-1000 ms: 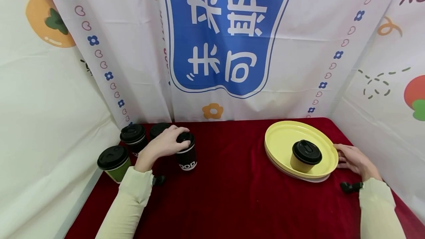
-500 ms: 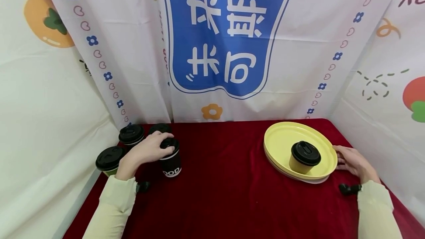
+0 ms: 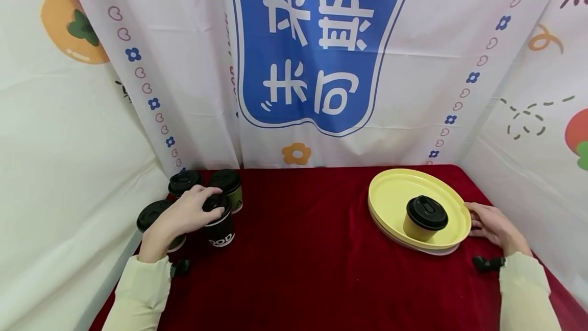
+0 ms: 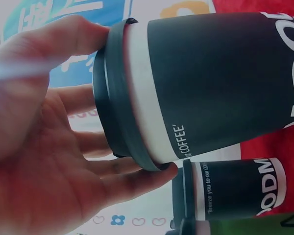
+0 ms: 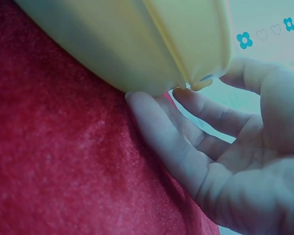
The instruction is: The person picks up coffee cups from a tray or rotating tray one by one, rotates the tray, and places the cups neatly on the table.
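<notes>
My left hand grips a black paper coffee cup by its black lid, thumb and fingertips round the lid's edge. In the left wrist view this cup carries white lettering. At the right, my right hand holds the rim of a stack of round yellow plates, with the thumb at the upper edge and fingers lower down in the right wrist view. On the top plate stands a tan cup with a black lid.
Behind my left hand are a green cup and another lidded cup, black in the left wrist view. A further lidded cup is partly hidden by the left wrist. Printed white cloth walls in the red-covered table.
My left hand has carried the black cup leftward, towards the other cups. The green cup behind it now shows more. My right hand stays at the plates.
</notes>
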{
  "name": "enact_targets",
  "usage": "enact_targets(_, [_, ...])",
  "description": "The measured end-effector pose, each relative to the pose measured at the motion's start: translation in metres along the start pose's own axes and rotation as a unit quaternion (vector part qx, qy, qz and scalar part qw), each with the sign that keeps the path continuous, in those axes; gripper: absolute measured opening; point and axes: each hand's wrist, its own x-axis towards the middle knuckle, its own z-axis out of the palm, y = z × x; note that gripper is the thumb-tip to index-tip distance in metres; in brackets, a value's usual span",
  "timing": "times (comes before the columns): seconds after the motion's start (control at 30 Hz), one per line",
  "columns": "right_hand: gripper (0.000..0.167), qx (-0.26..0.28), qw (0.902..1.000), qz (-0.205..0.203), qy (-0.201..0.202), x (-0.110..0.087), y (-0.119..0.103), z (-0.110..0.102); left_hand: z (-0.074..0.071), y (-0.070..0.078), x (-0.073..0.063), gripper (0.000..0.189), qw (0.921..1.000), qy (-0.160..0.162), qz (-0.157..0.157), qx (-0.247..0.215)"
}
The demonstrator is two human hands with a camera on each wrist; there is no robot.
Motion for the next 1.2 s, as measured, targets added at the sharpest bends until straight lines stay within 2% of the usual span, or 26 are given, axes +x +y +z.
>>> enact_targets(0.23, [0.024, -0.003, 1.0, -0.008, -0.002, 0.001, 0.001, 0.002, -0.001, -0.006, -0.007, 0.055, 0.9999, -0.006, 0.003, 0.009])
enact_targets(0.5, [0.027, 0.013, 0.9999, -0.006, -0.001, 0.002, -0.002, -0.001, 0.0, -0.012, -0.011, 0.059, 0.9999, -0.012, -0.01, 0.002])
enact_targets(0.8, [0.026, 0.014, 0.9997, -0.013, -0.011, 0.003, -0.003, 0.0, 0.001, -0.018, -0.013, 0.062, 1.0, 0.001, -0.004, 0.001])
enact_targets(0.9, [0.026, 0.014, 0.9999, -0.008, -0.006, 0.002, -0.003, -0.001, 0.001, -0.016, -0.01, 0.059, 0.9998, 0.018, 0.004, -0.008])
enact_targets(1.03, [0.028, 0.016, 0.9999, 0.001, 0.004, 0.001, -0.004, -0.004, 0.004, -0.011, -0.002, 0.05, 0.9978, 0.058, 0.015, -0.029])
enact_targets(1.13, [0.028, 0.017, 0.9999, 0.0, 0.002, 0.001, -0.005, -0.005, 0.01, -0.006, 0.005, 0.039, 0.9928, 0.105, 0.033, -0.047])
enact_targets(1.2, [0.028, 0.019, 0.9998, 0.001, 0.0, 0.001, -0.004, -0.005, 0.015, -0.002, 0.009, 0.03, 0.9867, 0.141, 0.056, -0.058])
